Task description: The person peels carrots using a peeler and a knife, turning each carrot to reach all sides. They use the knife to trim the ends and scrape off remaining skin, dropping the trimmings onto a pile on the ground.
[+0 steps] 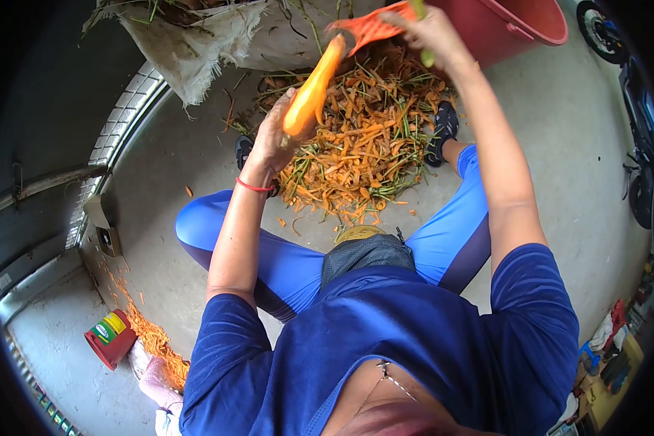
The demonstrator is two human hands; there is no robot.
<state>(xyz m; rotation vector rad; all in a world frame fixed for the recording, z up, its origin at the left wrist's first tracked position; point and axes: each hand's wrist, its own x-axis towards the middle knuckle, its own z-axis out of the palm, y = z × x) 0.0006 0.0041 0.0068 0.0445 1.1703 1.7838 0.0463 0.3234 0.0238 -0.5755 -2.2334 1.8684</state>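
Observation:
My left hand is wrapped round the thick end of a peeled carrot, which tilts up and away from me. A loose strip hangs from the carrot's side. My right hand is closed on an orange Y-shaped peeler, slightly smeared by motion, with green parts showing at the hand. The peeler's forked head is beside the carrot's far tip; I cannot tell whether they touch. Below both hands, a heap of carrot peelings with green stalks lies on the floor between my feet.
A large red tub stands at the upper right. At the top hangs a frayed whitish sack with stalks on it. A small red bucket and orange shreds lie at lower left. A motorcycle is at the right edge.

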